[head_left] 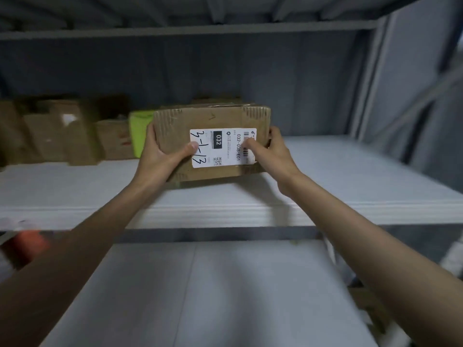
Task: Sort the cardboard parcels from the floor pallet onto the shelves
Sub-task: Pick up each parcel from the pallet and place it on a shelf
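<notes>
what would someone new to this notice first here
The cardboard parcel at centre, gripped by the left hand and right hand over the white shelf. Its white label faces the camera. Behind to the left sits a bright green package.

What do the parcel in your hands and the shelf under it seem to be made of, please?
Parcel: brown corrugated cardboard, matte; fluting shows at its worn edges, and a white paper label is stuck on. Shelf: smooth pale board, probably painted or laminated, on a grey frame that looks metal.
</notes>
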A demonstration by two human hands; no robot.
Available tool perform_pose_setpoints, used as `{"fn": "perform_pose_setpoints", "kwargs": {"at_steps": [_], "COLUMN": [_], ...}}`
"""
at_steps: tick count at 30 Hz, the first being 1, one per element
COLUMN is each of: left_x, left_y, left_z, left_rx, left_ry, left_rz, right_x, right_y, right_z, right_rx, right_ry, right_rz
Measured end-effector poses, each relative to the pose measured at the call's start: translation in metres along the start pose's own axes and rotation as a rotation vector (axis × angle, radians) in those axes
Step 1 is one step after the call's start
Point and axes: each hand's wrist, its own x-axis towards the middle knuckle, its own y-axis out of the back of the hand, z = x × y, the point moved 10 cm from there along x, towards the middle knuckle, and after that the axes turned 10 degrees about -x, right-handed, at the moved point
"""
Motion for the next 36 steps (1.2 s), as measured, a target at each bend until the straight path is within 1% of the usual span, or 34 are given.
{"fn": "perform_pose_setpoints", "kwargs": {"at_steps": [4, 9, 13, 18, 22, 26, 29, 33, 36], "left_x": [-0.003, -0.037, -0.087, -0.176, -0.245, -0.312, -0.364, -0.44, -0.495], "left_y": [-0.082, -0.188, -0.274, -0.367, -0.432, -0.499, -0.559, -0.639, -0.689], "left_z": [0.0, 0.009, 0.036, 0.068, 0.092, 0.102, 0.107, 0.116, 0.121], "left_rx": [-0.079, -0.186, -0.292, -0.418, -0.396, -0.3, -0.206, -0.091, -0.061], "left_ry": [0.021, 0.086, 0.079, 0.063, 0.036, 0.033, 0.019, 0.032, 0.055], "left_rz": [-0.168, -0.413, -0.591, -0.771, -0.921, -1.039, -1.132, -1.214, -1.253], "right_x": [-0.039, -0.116, -0.202, -0.312, -0.387, -0.452, -0.5, -0.57, -0.614], "right_y": [0.085, 0.186, 0.257, 0.332, 0.389, 0.443, 0.488, 0.559, 0.607], "right_z": [0.014, 0.022, 0.026, 0.037, 0.055, 0.079, 0.102, 0.132, 0.158], "right_rx": [-0.079, -0.199, -0.352, -0.489, -0.474, -0.456, -0.439, -0.431, -0.413], "right_ry": [-0.066, -0.161, -0.246, -0.369, -0.468, -0.546, -0.611, -0.695, -0.75], "right_rz": [0.189, 0.443, 0.652, 0.812, 0.892, 0.972, 0.977, 0.988, 0.986]}}
